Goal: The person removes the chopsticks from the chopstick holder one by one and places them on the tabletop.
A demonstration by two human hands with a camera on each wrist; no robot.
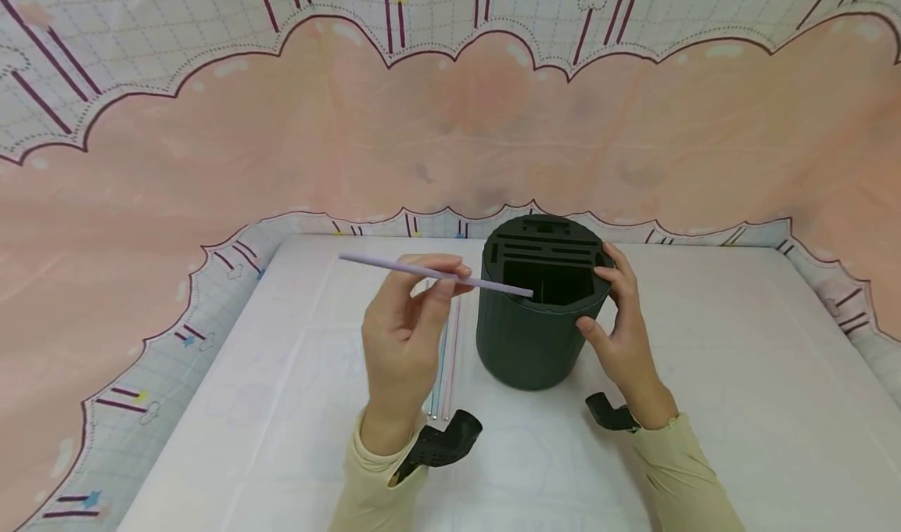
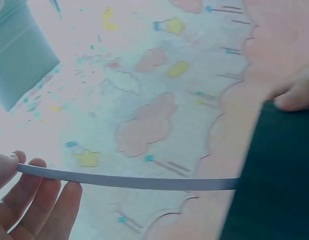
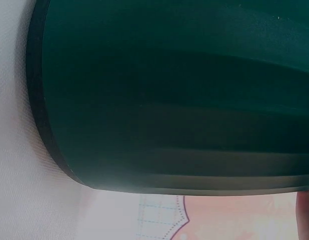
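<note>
A dark green round utensil holder (image 1: 533,348) with a slotted top stands tilted toward me on the white table. My right hand (image 1: 622,336) grips its right rim, thumb on the outer wall and fingers over the top edge. The right wrist view is mostly filled by the holder's side (image 3: 169,100). My left hand (image 1: 408,328) pinches a slender lavender stick (image 1: 380,262) between thumb and fingers. Its right end lies over the front rim at the large opening (image 1: 577,282). The left wrist view has the stick (image 2: 144,182) stretching from my fingertips to the holder's edge (image 2: 279,165).
Several thin pastel sticks (image 1: 447,368) with shiny ends lie on the table behind my left hand. The white tabletop (image 1: 281,407) reaches back to a patterned peach cloth (image 1: 422,133) that hangs behind and beside it. Each wrist carries a black camera (image 1: 450,438).
</note>
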